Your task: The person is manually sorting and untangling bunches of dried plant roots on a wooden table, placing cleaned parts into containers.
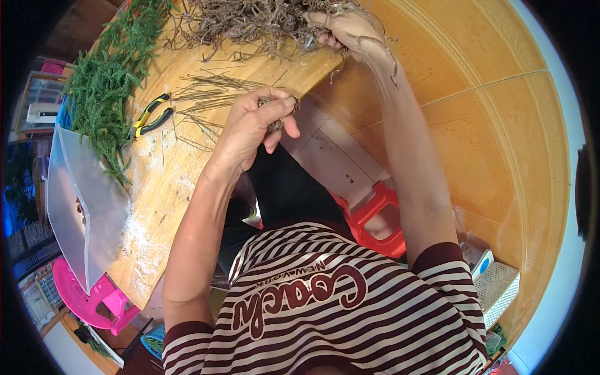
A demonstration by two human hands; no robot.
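Wood surface (169,181): brown clump (274,127) held by curled L grip (265,115); dried pile (250,25) at R grip (342,30), hold unclear; prob. gathering, untangling needed.

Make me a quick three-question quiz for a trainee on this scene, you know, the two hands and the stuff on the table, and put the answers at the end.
1. True or false: the yellow-and-black pliers lie on the wooden table with neither hand on them.
2. Multiple choice: where is the right hand?
A) On the green sprigs
B) At the pile of dry brown stems
C) On the red stool
3. Short answer: what is in the left hand?

Key:
1. True.
2. B.
3. Brown dried plant material, partly hidden by the fingers.
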